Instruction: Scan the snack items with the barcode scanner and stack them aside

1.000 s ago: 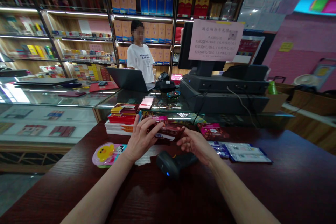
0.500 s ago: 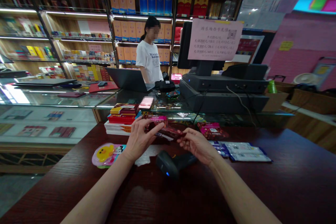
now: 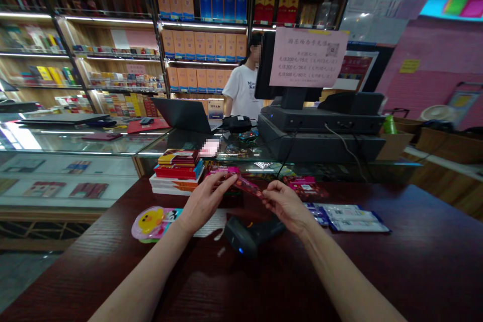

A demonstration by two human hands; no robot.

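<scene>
Between my two hands is a dark red and pink snack packet (image 3: 249, 187), tilted so that it shows edge-on. My left hand (image 3: 209, 196) grips its left end from above, thumb along the side. At the other end, my right hand (image 3: 283, 204) pinches the corner between thumb and fingers. Below them on the dark wooden counter lies a black barcode scanner (image 3: 245, 239) with a blue light. Left of my left wrist sits a pink packet with a yellow duck (image 3: 153, 221). A similar red and pink packet (image 3: 305, 187) lies beyond my right hand.
A stack of boxes (image 3: 177, 173) stands behind my left hand. Blue and white packets (image 3: 354, 219) lie to the right. Further back are a laptop (image 3: 183, 114), a cash register (image 3: 320, 128) with a monitor, and a person in a white shirt (image 3: 243, 88).
The packet in my hands has turned from showing its broad face with a white label to edge-on. Across the counter, the person has moved right, partly behind the monitor.
</scene>
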